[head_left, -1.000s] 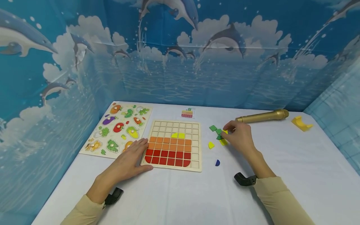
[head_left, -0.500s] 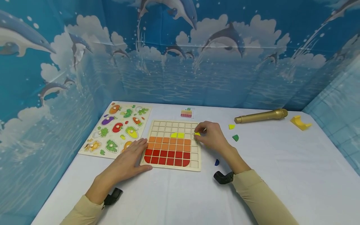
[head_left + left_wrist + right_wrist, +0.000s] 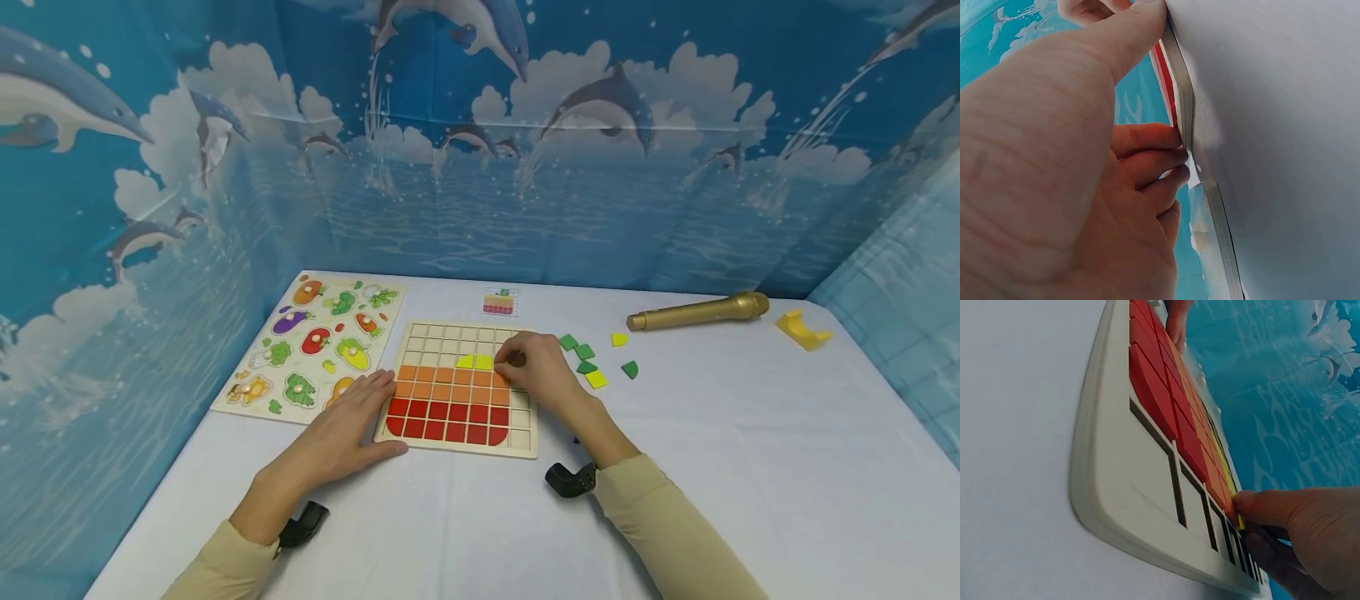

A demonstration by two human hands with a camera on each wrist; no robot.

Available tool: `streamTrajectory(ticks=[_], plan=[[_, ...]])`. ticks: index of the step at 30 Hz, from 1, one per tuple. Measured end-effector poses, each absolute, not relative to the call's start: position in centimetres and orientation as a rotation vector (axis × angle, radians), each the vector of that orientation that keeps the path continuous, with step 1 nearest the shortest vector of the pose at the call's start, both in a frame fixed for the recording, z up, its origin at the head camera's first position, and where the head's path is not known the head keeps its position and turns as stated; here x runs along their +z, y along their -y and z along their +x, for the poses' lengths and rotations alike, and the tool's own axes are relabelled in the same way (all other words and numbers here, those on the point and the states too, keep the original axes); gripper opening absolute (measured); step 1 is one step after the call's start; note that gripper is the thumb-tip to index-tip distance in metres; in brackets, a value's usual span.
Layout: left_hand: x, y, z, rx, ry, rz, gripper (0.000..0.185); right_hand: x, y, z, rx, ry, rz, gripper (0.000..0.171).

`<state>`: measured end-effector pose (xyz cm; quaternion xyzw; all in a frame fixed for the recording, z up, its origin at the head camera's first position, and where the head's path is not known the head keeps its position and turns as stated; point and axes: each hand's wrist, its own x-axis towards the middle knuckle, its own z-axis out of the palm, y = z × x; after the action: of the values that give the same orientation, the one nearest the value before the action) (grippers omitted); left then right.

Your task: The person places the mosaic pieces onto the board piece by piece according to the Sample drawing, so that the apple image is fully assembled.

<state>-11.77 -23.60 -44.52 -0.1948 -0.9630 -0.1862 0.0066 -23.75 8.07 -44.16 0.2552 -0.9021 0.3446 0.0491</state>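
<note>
A wooden grid board [image 3: 525, 417] lies mid-table, its lower rows filled with red tiles [image 3: 442, 417] and orange tiles [image 3: 450, 383]. Two yellow tiles [image 3: 475, 362] sit above the orange rows. My right hand [image 3: 513, 360] is over the board's right side, with its fingertips pinching a small yellow piece [image 3: 1239, 520] down at a cell just right of those yellow tiles. The piece is hidden under the fingers in the head view. My left hand [image 3: 367, 400] lies flat against the board's left edge [image 3: 1179, 94], its thumb along the front corner.
Loose green pieces [image 3: 584, 352] and yellow pieces [image 3: 596, 379] lie right of the board. A gold microphone [image 3: 701, 310] and a yellow block [image 3: 804, 327] sit at the back right. A vegetable peg puzzle [image 3: 315, 342] lies left, a small picture card [image 3: 499, 302] behind the board.
My right hand picked a yellow piece from the loose pile, carried it left and now sets it on the board beside the yellow tiles. The left hand has stayed put.
</note>
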Motion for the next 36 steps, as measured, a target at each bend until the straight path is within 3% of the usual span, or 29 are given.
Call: streamTrajectory(ticks=[10, 23, 36], plan=[[-44.6, 23.4, -11.8, -0.575, 3.024, -0.599, 0.093, -44.0, -9.4, -23.1, 1.018, 2.734, 0.837, 0.009], [-44.5, 23.8, -12.0, -0.572, 3.032, -0.617, 0.093, -43.3, -16.1, -22.2, 0.924, 2.855, 0.724, 0.02], [-44.6, 23.7, -12.0, -0.568, 3.021, -0.621, 0.094, -43.3, -17.6, -21.9, 0.838, 2.883, 0.966, 0.025]])
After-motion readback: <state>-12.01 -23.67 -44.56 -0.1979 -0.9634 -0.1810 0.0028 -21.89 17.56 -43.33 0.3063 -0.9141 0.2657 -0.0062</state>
